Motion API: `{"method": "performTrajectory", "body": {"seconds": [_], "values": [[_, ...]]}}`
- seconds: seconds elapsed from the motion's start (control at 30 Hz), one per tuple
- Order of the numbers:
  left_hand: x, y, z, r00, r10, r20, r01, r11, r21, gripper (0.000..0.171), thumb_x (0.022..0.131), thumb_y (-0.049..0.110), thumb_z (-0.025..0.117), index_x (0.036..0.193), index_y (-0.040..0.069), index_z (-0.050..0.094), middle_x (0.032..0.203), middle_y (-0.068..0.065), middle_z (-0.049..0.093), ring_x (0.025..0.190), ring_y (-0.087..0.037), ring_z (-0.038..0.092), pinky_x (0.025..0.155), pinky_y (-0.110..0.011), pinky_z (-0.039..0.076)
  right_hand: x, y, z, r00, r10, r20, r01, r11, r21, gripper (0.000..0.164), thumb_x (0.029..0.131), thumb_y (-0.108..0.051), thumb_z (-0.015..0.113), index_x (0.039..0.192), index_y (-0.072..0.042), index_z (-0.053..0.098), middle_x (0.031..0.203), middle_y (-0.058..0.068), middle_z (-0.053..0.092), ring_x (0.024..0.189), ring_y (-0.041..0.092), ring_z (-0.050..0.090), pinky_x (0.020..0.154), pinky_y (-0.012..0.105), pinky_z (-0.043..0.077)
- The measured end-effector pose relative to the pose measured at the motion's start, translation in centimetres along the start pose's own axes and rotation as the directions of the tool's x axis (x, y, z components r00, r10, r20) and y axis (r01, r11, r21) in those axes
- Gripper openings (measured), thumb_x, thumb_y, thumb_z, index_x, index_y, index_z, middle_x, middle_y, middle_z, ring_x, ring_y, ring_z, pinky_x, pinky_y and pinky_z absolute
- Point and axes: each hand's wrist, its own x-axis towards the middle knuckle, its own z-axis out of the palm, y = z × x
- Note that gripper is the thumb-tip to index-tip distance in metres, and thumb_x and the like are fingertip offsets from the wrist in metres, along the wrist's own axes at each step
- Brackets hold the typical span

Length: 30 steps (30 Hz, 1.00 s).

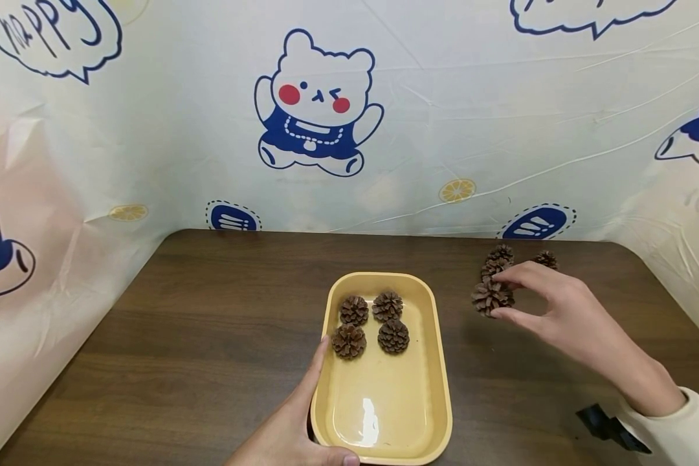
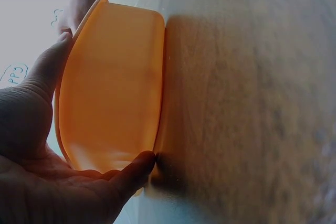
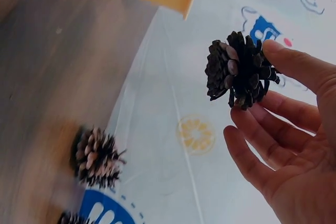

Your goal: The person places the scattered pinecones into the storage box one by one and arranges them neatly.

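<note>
My right hand (image 1: 565, 317) pinches a brown pine cone (image 1: 492, 298) between thumb and fingertips, to the right of a yellow tray (image 1: 384, 408). The right wrist view shows this held pine cone (image 3: 241, 72) up close, its scales spread open. My left hand (image 1: 294, 417) grips the tray at its near left corner, one digit along the left side and another at the front rim. From the left wrist view, the outer wall of the tray (image 2: 113, 82) stands between the digits. Inside the tray, several pine cones (image 1: 393, 336) sit in the far half.
More pine cones lie at the back right of the brown table (image 1: 210, 336), one (image 1: 545, 260) behind my right hand and others (image 1: 498, 259) beyond the held one. A patterned white sheet (image 1: 419, 129) rises behind the table and along both sides.
</note>
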Motion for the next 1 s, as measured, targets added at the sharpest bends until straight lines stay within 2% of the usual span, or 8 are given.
{"method": "performTrajectory", "body": {"seconds": [0.07, 0.17, 0.27, 0.33, 0.57, 0.7, 0.87, 1.0], "values": [[0.0, 0.0, 0.0, 1.0, -0.004, -0.006, 0.004, 1.0, 0.011, 0.139, 0.078, 0.015, 0.094, 0.168, 0.038, -0.009, 0.173, -0.02, 0.012, 0.121, -0.013, 0.059, 0.099, -0.016, 0.046, 0.1, -0.5, 0.2, 0.999, -0.035, -0.009, 0.035, 0.999, 0.038, 0.053, 0.067, -0.007, 0.095, 0.116, -0.011, 0.076, 0.111, 0.001, 0.076, 0.096, 0.019, 0.07, 0.093, 0.003, 0.042], [0.0, 0.0, 0.0, 1.0, 0.002, -0.015, -0.002, 0.999, 0.039, 0.139, 0.077, 0.016, 0.095, 0.168, 0.036, -0.008, 0.173, -0.02, 0.015, 0.122, -0.012, 0.058, 0.1, -0.015, 0.045, 0.3, -1.3, 0.7, 0.996, -0.083, -0.025, 0.085, 0.993, 0.078, 0.042, 0.082, -0.029, 0.09, 0.116, -0.011, 0.076, 0.112, 0.001, 0.075, 0.098, 0.018, 0.07, 0.095, 0.003, 0.042], [0.0, 0.0, 0.0, 1.0, 0.009, -0.02, -0.008, 0.998, 0.055, 0.139, 0.076, 0.017, 0.096, 0.169, 0.035, -0.007, 0.173, -0.019, 0.016, 0.122, -0.011, 0.058, 0.1, -0.015, 0.045, 0.5, -2.1, 1.3, 0.991, -0.125, -0.04, 0.129, 0.984, 0.12, 0.048, 0.094, -0.052, 0.071, 0.117, -0.01, 0.076, 0.112, 0.002, 0.076, 0.098, 0.02, 0.07, 0.098, 0.004, 0.042], [0.0, 0.0, 0.0, 1.0, 0.014, -0.021, -0.013, 0.998, 0.068, 0.139, 0.076, 0.018, 0.096, 0.169, 0.033, -0.007, 0.172, -0.02, 0.017, 0.122, -0.011, 0.058, 0.1, -0.015, 0.045, 0.7, -2.7, 1.5, 0.988, -0.147, -0.038, 0.151, 0.979, 0.14, 0.055, 0.098, -0.058, 0.059, 0.117, -0.01, 0.076, 0.111, 0.001, 0.075, 0.099, 0.019, 0.069, 0.099, 0.005, 0.042], [0.0, -0.1, 0.0, 0.999, 0.024, -0.039, -0.019, 0.994, 0.105, 0.14, 0.074, 0.019, 0.098, 0.169, 0.03, -0.004, 0.172, -0.02, 0.017, 0.126, -0.01, 0.055, 0.103, -0.014, 0.041, 1.0, -4.9, 2.7, 0.984, -0.179, 0.023, 0.17, 0.963, 0.21, 0.037, 0.091, -0.034, 0.082, 0.119, -0.01, 0.073, 0.114, -0.003, 0.073, 0.103, 0.014, 0.068, 0.101, 0.007, 0.043], [0.1, 0.0, 0.0, 0.999, 0.003, -0.032, -0.001, 0.997, 0.079, 0.14, 0.074, 0.018, 0.097, 0.169, 0.033, -0.004, 0.173, -0.02, 0.013, 0.122, -0.011, 0.058, 0.102, -0.014, 0.043, 1.2, -6.0, 3.6, 0.978, -0.205, 0.041, 0.19, 0.953, 0.237, 0.036, 0.091, -0.03, 0.083, 0.12, -0.012, 0.073, 0.115, -0.004, 0.072, 0.104, 0.013, 0.068, 0.099, 0.011, 0.046], [0.2, 0.1, -0.1, 0.999, -0.016, -0.032, 0.018, 0.997, 0.08, 0.14, 0.074, 0.019, 0.097, 0.169, 0.033, -0.005, 0.174, -0.02, 0.008, 0.126, -0.01, 0.056, 0.103, -0.013, 0.042, 1.3, -7.2, 4.7, 0.973, -0.217, 0.073, 0.194, 0.95, 0.243, 0.039, 0.085, -0.024, 0.088, 0.12, -0.013, 0.073, 0.117, -0.004, 0.073, 0.106, 0.014, 0.067, 0.094, 0.027, 0.056], [0.2, 0.0, -0.1, 0.999, -0.01, -0.03, 0.013, 0.996, 0.089, 0.14, 0.075, 0.02, 0.097, 0.169, 0.032, -0.006, 0.172, -0.022, 0.017, 0.124, -0.01, 0.057, 0.102, -0.013, 0.042, 1.5, -8.2, 5.5, 0.969, -0.224, 0.103, 0.191, 0.947, 0.257, 0.042, 0.081, -0.018, 0.092, 0.118, -0.011, 0.073, 0.116, -0.002, 0.073, 0.107, 0.014, 0.067, 0.091, 0.036, 0.059]]}}
